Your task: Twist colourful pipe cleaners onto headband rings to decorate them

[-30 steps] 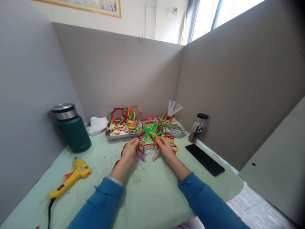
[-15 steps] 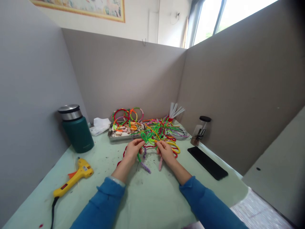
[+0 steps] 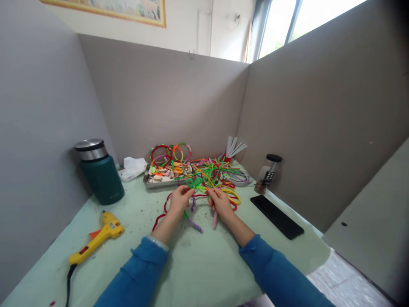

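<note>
Over the middle of the table, my left hand [image 3: 180, 199] pinches a green pipe cleaner bent into loops [image 3: 193, 183]. A purple end [image 3: 195, 226] hangs below that hand. My right hand [image 3: 219, 201] is closed on an orange pipe cleaner [image 3: 207, 190], and a pink end [image 3: 214, 219] shows beneath it. The hands face each other a short way apart. Whether the coloured lengths form one piece, I cannot tell. Red pipe cleaners [image 3: 167, 204] lie on the table around and behind the hands.
A metal tray [image 3: 153, 185] of shells and coloured rings, with a heap of pipe cleaners [image 3: 220, 170], sits behind. Left are a green bottle [image 3: 104, 179] and yellow glue gun [image 3: 96, 241]. Right are a clear jar [image 3: 266, 175] and black slab [image 3: 276, 216]. Grey partitions [image 3: 166, 98] enclose the table.
The view has shifted slightly. Both hands keep their pinch with little movement; the green loops sit slightly further left and lower.
</note>
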Motion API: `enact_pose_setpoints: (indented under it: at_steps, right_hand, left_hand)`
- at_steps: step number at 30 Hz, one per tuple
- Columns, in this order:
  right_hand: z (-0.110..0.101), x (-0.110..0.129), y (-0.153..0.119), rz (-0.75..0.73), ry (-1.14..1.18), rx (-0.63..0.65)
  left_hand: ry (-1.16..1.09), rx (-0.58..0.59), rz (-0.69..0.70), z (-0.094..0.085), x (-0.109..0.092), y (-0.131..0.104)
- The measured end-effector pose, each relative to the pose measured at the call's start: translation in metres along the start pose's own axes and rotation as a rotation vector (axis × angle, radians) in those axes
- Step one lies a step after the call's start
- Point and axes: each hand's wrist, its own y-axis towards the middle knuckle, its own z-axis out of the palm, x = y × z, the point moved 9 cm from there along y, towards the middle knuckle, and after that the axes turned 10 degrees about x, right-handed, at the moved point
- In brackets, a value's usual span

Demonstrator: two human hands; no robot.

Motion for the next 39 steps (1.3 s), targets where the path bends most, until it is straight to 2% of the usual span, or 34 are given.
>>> enact_pose_setpoints:
  at_steps: [4,8,10,12,13,15,18,21,25,28,32,34,36,39]
  right_hand:
    - [-0.008,-0.001,0.002,0.011,0.12,-0.055]
    - [-0.019,0.008,0.002,-0.051,0.344,-0.093]
    - [-0.024,0.018,0.001,-0.131,0.418,-0.11]
    - [-0.021,0.027,-0.002,-0.193,0.408,-0.076]
    - [-0.017,0.03,-0.003,-0.21,0.37,-0.043]
    - [-0.003,0.034,-0.005,-0.236,0.249,0.029]
    - [0.019,0.039,-0.011,-0.297,-0.023,0.118]
    - [0.035,0.044,-0.017,-0.363,-0.269,0.178]
    - [0.04,0.059,-0.026,-0.512,-0.461,0.178]
    - [0.032,0.073,-0.032,-0.621,-0.582,0.062]
    - [-0.002,0.088,-0.04,-0.662,-0.644,-0.278]
    - [-0.017,0.092,-0.043,-0.66,-0.647,-0.402]
    - [-0.024,0.091,-0.041,-0.645,-0.615,-0.419]
    - [-0.022,0.08,-0.029,-0.556,-0.512,-0.272]
  left_hand:
    - [-0.083,0.056,-0.031,0.008,0.002,-0.002]
    - [0.027,-0.085,-0.003,-0.01,0.008,0.003]
    - [0.101,-0.16,0.081,-0.018,0.001,0.003]
    - [0.132,-0.176,0.15,-0.019,-0.01,0.001]
    - [0.119,-0.156,0.168,-0.016,-0.015,0.0]
    - [0.013,-0.047,0.177,-0.005,-0.023,-0.002]
    - [-0.177,0.097,0.179,0.012,-0.032,-0.008]
    - [-0.276,0.17,0.144,0.019,-0.031,-0.011]
    - [-0.348,0.219,0.089,0.021,-0.027,-0.011]
    - [-0.399,0.256,0.042,0.02,-0.028,-0.012]
    - [-0.485,0.387,0.022,0.025,-0.036,-0.015]
    - [-0.516,0.44,0.018,0.028,-0.039,-0.018]
    - [-0.532,0.48,0.009,0.031,-0.041,-0.02]
    - [-0.476,0.511,-0.003,0.034,-0.041,-0.021]
